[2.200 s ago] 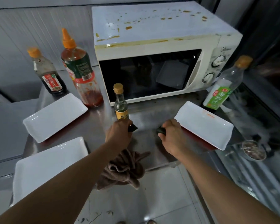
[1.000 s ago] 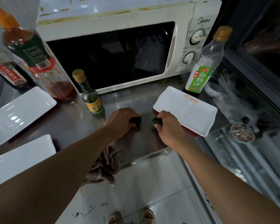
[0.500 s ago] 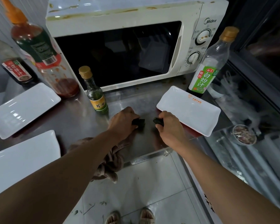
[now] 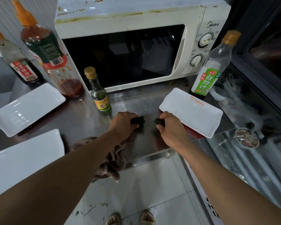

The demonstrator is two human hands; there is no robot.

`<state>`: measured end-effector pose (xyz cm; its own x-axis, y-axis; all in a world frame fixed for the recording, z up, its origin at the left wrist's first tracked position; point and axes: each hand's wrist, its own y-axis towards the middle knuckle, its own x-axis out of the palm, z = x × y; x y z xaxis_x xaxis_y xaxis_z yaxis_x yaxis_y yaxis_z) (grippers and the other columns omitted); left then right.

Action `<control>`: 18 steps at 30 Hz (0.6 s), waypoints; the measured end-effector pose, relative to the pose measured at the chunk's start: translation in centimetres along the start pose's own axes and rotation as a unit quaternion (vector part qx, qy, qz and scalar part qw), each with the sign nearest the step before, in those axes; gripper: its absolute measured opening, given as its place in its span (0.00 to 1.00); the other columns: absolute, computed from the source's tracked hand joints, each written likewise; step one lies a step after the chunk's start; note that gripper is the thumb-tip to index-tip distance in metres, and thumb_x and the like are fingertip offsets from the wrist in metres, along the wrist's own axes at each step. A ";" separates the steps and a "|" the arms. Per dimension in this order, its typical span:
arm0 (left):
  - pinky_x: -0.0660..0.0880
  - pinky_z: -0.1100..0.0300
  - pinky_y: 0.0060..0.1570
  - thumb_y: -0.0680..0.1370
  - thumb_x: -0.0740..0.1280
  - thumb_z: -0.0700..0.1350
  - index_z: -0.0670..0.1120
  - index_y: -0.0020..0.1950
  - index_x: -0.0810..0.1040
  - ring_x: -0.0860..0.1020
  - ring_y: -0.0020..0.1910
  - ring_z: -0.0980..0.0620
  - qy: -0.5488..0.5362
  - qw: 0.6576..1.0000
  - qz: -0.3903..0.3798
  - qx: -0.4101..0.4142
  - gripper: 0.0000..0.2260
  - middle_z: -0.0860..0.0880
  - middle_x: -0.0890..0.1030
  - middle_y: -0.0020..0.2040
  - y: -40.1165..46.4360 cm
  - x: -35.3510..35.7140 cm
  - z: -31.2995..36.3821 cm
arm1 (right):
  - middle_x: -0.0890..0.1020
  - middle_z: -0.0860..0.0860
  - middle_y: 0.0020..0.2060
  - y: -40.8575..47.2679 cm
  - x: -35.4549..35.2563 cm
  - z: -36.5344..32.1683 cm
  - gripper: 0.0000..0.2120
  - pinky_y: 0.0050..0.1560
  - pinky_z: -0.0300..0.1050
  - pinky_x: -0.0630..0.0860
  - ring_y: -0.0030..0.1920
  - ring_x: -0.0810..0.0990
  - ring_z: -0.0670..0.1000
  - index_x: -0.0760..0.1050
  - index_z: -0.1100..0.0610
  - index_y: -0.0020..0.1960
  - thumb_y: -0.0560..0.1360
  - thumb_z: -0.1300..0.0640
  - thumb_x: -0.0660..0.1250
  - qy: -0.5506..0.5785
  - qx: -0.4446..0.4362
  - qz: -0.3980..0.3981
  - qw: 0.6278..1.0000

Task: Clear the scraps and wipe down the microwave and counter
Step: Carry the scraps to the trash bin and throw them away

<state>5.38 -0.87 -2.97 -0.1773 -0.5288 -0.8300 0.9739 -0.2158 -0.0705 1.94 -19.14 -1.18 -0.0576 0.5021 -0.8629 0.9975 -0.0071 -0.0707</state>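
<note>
Scrap-clearing: left hand (image 4: 122,124) and right hand (image 4: 170,127) each clamp fingers on 1 dark scrap; next, bin them, then wipe bench (image 4: 81,116).

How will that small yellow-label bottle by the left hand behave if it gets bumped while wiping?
The small bottle is tall and narrow-based, so it would probably tip rather than slide. It looks like glass, likely breakable. The steel counter looks smooth, so a low push might skid it.

Left hand (image 4: 122,123), right hand (image 4: 169,127): fingers curled, gripping dark scraps.
</note>
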 end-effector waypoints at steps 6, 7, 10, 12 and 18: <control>0.77 0.52 0.48 0.74 0.70 0.44 0.49 0.53 0.81 0.79 0.47 0.48 -0.007 1.000 0.017 -0.013 0.09 0.48 0.82 0.47 -1.0 -2.1 0.5 | 0.78 0.56 0.54 -0.3 -1.1 -1.5 0.11 0.56 0.48 0.75 0.55 0.77 0.55 0.72 0.59 0.57 0.76 0.58 0.66 0.013 -0.016 0.000 1.000; 0.77 0.53 0.47 0.74 0.70 0.44 0.49 0.52 0.81 0.79 0.46 0.49 -0.007 1.000 0.025 -0.013 0.08 0.48 0.82 0.46 -1.2 -2.6 0.6 | 0.78 0.56 0.53 -0.4 -1.4 -1.9 0.11 0.55 0.47 0.75 0.54 0.77 0.55 0.72 0.59 0.57 0.76 0.58 0.66 0.012 -0.021 0.003 1.000; 0.76 0.54 0.44 0.74 0.70 0.43 0.47 0.49 0.82 0.78 0.43 0.49 -0.001 0.999 0.044 -0.002 0.05 0.48 0.82 0.43 -2.0 -4.3 1.3 | 0.79 0.56 0.52 -0.6 -2.6 -3.1 0.11 0.51 0.41 0.72 0.53 0.78 0.55 0.72 0.59 0.57 0.76 0.57 0.66 0.003 -0.038 0.018 0.999; 0.75 0.53 0.41 0.73 0.69 0.43 0.45 0.45 0.81 0.78 0.40 0.47 0.005 0.999 0.044 -0.002 0.03 0.47 0.81 0.39 -2.4 -5.7 2.1 | 0.79 0.56 0.52 -0.7 -3.8 -4.0 0.11 0.48 0.39 0.69 0.53 0.78 0.55 0.72 0.59 0.56 0.76 0.57 0.66 -0.007 -0.044 0.025 0.999; 0.73 0.56 0.38 0.74 0.69 0.44 0.45 0.47 0.81 0.79 0.40 0.46 0.002 0.997 0.060 -0.042 0.04 0.47 0.79 0.37 -4.0 -10.6 5.1 | 0.79 0.57 0.51 -0.8 -8.3 -6.6 0.08 0.44 0.42 0.68 0.51 0.78 0.58 0.72 0.58 0.55 0.77 0.57 0.65 -0.013 -0.068 0.037 0.997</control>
<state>2.65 1.39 8.97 -0.0591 -0.5438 -0.8371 0.9965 -0.0814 -0.0174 1.90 -17.61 9.37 0.0175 0.4813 -0.8764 0.9954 0.0739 0.0605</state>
